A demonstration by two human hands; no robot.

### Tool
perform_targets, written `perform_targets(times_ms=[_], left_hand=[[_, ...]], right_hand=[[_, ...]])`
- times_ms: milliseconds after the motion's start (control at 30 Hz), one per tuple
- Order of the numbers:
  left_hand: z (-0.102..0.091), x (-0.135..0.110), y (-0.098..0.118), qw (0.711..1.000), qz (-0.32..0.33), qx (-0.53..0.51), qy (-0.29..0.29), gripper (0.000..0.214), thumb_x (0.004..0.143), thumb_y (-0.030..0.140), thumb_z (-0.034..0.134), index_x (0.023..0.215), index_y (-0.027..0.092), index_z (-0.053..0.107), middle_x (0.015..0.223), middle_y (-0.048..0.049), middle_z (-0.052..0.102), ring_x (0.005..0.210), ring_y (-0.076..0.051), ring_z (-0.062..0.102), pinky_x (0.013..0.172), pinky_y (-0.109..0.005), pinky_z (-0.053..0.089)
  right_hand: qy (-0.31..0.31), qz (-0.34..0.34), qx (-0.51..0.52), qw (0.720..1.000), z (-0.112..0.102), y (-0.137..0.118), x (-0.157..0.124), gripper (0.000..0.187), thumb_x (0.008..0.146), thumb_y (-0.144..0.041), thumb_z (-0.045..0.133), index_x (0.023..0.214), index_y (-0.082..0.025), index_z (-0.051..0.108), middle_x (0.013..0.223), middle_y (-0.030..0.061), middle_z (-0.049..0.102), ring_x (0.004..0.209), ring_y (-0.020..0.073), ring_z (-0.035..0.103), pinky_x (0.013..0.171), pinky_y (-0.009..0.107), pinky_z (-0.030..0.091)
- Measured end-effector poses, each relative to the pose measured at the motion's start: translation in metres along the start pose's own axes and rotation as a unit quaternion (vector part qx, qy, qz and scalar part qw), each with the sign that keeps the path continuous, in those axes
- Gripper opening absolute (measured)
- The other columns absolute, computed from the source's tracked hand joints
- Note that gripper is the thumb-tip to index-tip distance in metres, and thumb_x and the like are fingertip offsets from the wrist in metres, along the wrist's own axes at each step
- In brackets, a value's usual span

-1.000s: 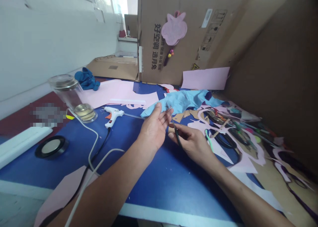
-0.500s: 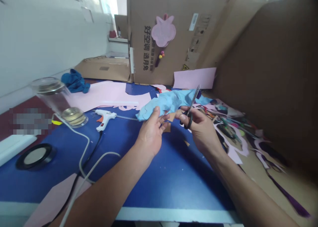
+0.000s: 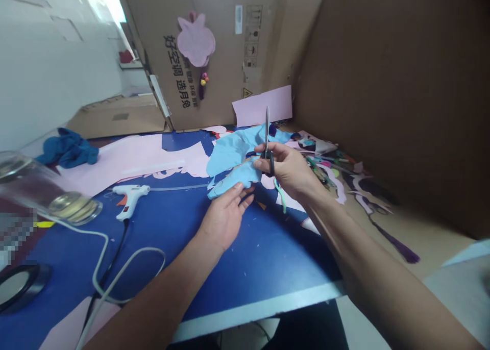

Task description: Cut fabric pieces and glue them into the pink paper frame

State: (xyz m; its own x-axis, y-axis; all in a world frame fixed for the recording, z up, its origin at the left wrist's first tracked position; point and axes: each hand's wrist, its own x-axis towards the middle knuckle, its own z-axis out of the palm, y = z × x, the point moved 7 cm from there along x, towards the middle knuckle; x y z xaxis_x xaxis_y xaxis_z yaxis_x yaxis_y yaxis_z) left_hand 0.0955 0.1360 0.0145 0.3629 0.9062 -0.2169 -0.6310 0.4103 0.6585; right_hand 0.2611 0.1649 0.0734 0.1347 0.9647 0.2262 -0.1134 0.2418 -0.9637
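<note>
1. Head view: the right hand (image 3: 291,169) is closed around the handles of the scissors (image 3: 267,130). The blades stand upright and seem shut, just above the light blue sheet (image 3: 229,151).
2. The left hand (image 3: 224,215) lies loosely spread, palm down, with its fingertips on the near edge of that sheet. The sheet lies crumpled on the blue tabletop (image 3: 268,258), partly over the pink paper (image 3: 130,158).
3. Cutting cleanly would probably call for smoothing the sheet first, since its folds could catch the blades.
4. The left fingertips are best pressed down beside the cutting line, never across it.
5. Tilt the blades down toward the sheet before opening them, and feed the material deep into the blades rather than snipping with the tips.
6. Mind the glue gun (image 3: 128,196) and its cable (image 3: 103,253) near the left forearm; a snag there could jerk the sheet.
</note>
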Motion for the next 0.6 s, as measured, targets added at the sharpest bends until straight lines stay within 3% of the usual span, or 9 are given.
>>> perform_targets(times_ms=[100,200,267,400,500,600], left_hand=[[0.005,0.000,0.013,0.997,0.004,-0.046,-0.061,0.046,0.086,0.030,0.081,0.130,0.022,0.072,0.135,-0.0122,0.076,0.136,-0.032,0.064,0.115,-0.050,0.049],[0.005,0.002,0.020,0.995,-0.027,-0.036,-0.089,0.057,0.088,0.046,0.082,0.137,0.020,0.068,0.144,-0.0153,0.072,0.145,-0.038,0.058,0.118,-0.059,0.048],[0.006,0.005,0.020,0.992,-0.043,-0.010,-0.115,0.066,0.084,0.051,0.086,0.135,0.013,0.069,0.139,-0.0188,0.074,0.143,-0.040,0.060,0.117,-0.055,0.050],[0.006,0.007,0.009,0.987,-0.065,0.047,-0.143,0.059,0.081,0.040,0.092,0.131,0.014,0.072,0.128,-0.0166,0.079,0.133,-0.034,0.068,0.115,-0.047,0.053],[0.002,0.007,-0.001,0.985,-0.073,0.085,-0.128,0.051,0.079,0.028,0.094,0.124,0.014,0.075,0.121,-0.0152,0.082,0.122,-0.032,0.075,0.113,-0.044,0.055],[-0.005,0.005,-0.007,0.985,-0.083,0.126,-0.089,0.044,0.074,0.019,0.095,0.114,0.013,0.079,0.112,-0.0144,0.084,0.102,-0.028,0.080,0.102,-0.039,0.060]], right_hand=[[-0.049,0.029,0.024,0.998,-0.012,-0.005,0.004,0.047,0.061,-0.029,0.102,0.100,-0.022,0.076,0.081,-0.0025,0.073,0.069,0.0139,0.066,0.064,0.026,0.053],[-0.114,0.054,0.033,0.992,-0.019,-0.010,0.004,0.042,0.065,-0.027,0.101,0.099,-0.021,0.077,0.080,-0.0023,0.073,0.067,0.0131,0.066,0.064,0.027,0.055],[-0.128,0.054,0.031,0.990,-0.023,-0.014,0.003,0.042,0.066,-0.027,0.100,0.100,-0.021,0.077,0.079,-0.0028,0.072,0.065,0.0118,0.064,0.063,0.026,0.055],[-0.147,0.059,-0.013,0.987,-0.019,-0.014,0.001,0.046,0.060,-0.025,0.102,0.100,-0.020,0.079,0.077,-0.0037,0.070,0.064,0.0104,0.060,0.057,0.022,0.049],[-0.186,0.070,-0.050,0.979,-0.006,-0.010,-0.002,0.045,0.062,-0.029,0.101,0.099,-0.020,0.078,0.079,-0.0035,0.069,0.063,0.0099,0.056,0.055,0.022,0.045],[-0.209,0.068,-0.079,0.972,0.005,-0.007,-0.006,0.041,0.066,-0.032,0.099,0.099,-0.019,0.078,0.079,-0.0035,0.067,0.062,0.0090,0.052,0.055,0.022,0.041]])
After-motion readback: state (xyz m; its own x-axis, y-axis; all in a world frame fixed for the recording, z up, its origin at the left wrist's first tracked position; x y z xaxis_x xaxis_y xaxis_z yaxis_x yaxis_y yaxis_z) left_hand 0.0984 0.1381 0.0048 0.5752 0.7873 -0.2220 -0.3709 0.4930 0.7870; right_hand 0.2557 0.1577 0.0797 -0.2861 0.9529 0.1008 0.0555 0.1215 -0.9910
